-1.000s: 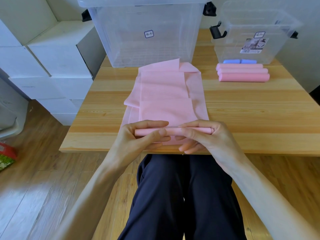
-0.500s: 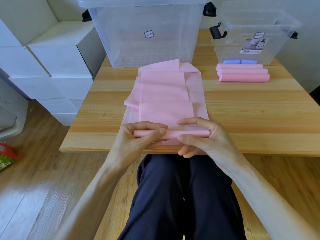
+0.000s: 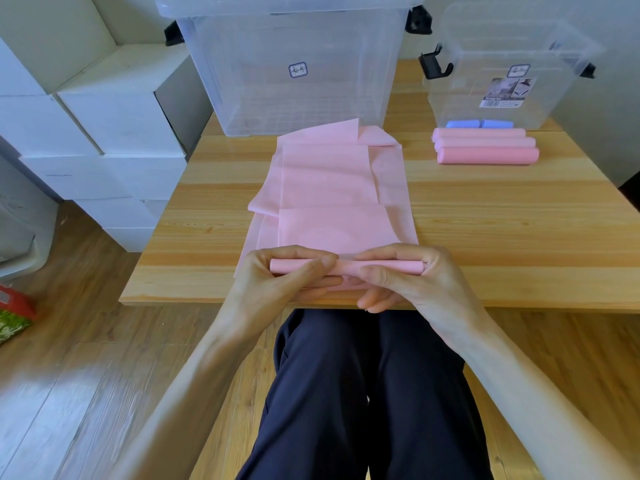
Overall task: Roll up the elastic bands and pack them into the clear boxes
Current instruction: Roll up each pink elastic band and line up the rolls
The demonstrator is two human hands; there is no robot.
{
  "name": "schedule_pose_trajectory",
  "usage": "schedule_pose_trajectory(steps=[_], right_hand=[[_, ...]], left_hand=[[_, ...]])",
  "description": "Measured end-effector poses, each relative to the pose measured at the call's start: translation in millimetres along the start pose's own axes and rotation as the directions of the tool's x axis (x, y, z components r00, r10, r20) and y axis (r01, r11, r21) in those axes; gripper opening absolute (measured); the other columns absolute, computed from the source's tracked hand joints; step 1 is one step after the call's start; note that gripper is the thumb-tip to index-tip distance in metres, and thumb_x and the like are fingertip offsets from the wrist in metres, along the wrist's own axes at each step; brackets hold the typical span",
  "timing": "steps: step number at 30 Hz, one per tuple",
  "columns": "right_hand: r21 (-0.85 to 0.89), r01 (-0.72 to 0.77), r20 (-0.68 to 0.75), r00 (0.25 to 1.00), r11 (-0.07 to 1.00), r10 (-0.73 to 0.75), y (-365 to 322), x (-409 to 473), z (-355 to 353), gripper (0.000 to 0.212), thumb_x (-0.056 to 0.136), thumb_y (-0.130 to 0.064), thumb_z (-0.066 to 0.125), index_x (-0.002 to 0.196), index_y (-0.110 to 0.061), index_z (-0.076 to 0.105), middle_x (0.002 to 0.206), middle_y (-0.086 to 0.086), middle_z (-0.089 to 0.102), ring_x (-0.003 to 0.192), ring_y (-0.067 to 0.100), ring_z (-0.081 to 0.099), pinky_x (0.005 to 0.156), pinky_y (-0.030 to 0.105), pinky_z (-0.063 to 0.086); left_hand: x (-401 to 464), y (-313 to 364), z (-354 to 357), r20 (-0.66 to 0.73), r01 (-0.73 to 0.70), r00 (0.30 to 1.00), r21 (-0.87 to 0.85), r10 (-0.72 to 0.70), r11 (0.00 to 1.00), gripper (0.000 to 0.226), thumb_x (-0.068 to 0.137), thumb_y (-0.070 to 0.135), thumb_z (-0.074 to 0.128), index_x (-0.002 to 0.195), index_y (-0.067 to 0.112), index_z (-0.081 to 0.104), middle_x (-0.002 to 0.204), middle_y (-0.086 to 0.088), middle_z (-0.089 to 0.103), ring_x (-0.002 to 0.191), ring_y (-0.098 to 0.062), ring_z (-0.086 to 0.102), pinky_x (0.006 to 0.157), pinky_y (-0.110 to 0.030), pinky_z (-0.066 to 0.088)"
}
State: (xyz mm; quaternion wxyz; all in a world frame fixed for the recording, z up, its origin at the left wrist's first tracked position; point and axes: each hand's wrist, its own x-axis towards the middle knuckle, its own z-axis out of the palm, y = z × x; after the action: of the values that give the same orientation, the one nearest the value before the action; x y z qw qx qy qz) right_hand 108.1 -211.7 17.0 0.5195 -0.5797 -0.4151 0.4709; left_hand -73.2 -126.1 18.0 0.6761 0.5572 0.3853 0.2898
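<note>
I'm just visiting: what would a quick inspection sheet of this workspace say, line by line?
Surface: wooden table, boards sound.
Job's things: pink band lying flat, its near end rolled; three pink rolls and blue rolls before the small clear box; large clear box lidded.
Clutter: nothing seen.
Hands: left hand and right hand both pinch the band's rolled end.
Cables: nothing seen.
Surroundings: white boxes stacked at left, wood floor.

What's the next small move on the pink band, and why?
Probably roll it another turn away from the body: both hands, left hand and right hand, pinch a thin rolled start at the near table edge, while most of the pink band lies flat ahead.
</note>
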Motion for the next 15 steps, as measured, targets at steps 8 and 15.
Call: schedule_pose_trajectory(steps=[8,15], right_hand=[[0.023,-0.072,-0.018,0.997,0.997,0.072,-0.4,1.0,-0.5,0.030,0.085,-0.033,0.067,0.098,-0.008,0.076,0.079,0.015,0.076,0.062,0.030,0.073,0.054,0.029,0.058],[0.002,-0.043,0.009,0.999,0.999,0.043,-2.0,0.4,-4.0,0.019,0.086,-0.023,0.069,0.099,-0.010,0.077,0.084,0.012,0.077,0.068,0.028,0.074,0.060,0.030,0.060]], left_hand=[[-0.5,2.4,-5.9,0.122,0.089,0.989,-0.058,-0.082,0.994,0.026,0.081,0.025,0.063,0.100,0.017,0.077,0.096,-0.016,0.077,0.093,-0.020,0.075,0.073,-0.021,0.059],[1.4,2.7,-6.7,0.126,0.064,0.990,0.025,-0.066,0.998,0.034,0.085,0.032,0.059,0.109,0.013,0.074,0.099,-0.012,0.077,0.097,-0.020,0.074,0.079,-0.025,0.060]])
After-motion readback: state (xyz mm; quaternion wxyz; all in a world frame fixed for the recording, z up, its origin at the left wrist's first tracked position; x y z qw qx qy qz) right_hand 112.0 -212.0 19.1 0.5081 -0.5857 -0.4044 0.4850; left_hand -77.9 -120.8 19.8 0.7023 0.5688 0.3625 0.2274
